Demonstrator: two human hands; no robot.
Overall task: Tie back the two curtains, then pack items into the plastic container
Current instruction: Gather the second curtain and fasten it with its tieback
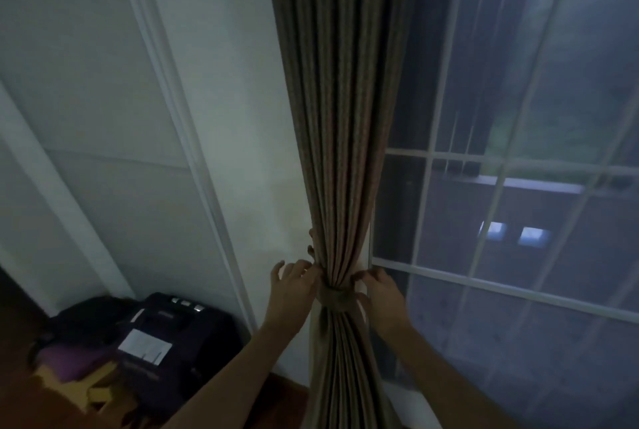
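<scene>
The curtain (pixel 340 152) hangs gathered into a tight bunch between the wall (pixel 242 117) and the window (pixel 518 186), and a tie band (pixel 337 301) of the same brown cloth is already cinched round its waist. The left hand (pixel 294 285) is spread, its fingertips against the bunch's left edge just above the band. The right hand (pixel 378 290) has its fingers curled onto the right edge, thumb beside the band; the dim light hides whether it pinches cloth or the band's end. This looks like the settling stage of the first tie-back. To do it well, keep one hand steadying the bunch while the other evens the folds above the band and checks that it is fastened at the wall side, which is hidden here. Tugging down hard could slip the band. Neither the second curtain nor the plastic container is in view.
</scene>
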